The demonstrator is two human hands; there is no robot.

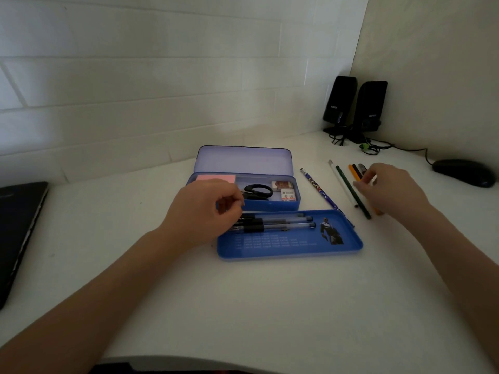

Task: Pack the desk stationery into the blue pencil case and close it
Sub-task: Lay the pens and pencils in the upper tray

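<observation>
My blue pencil case (270, 205) lies open on the white desk (270, 306), holding scissors (258, 190), 2 erasers (286, 190) and pink notes (216, 178); 3 pens (280, 222) rest in its tray (291, 245). My left hand (201, 211) curls over the pen ends; whether it grips, I cannot tell. My right hand (391, 188) pinches among loose pencils (348, 188) near the mouse (463, 172)

Open blue pencil case (270, 205), left hand (201, 211) at pens (280, 224), right hand (388, 187) over pencils (348, 188).

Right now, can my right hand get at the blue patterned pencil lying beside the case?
Probably yes. The blue patterned pencil lies bare on the desk, nothing on top of it, just left of the right hand, which is busy at the other pencils. The tray only meets its near tip.
</observation>
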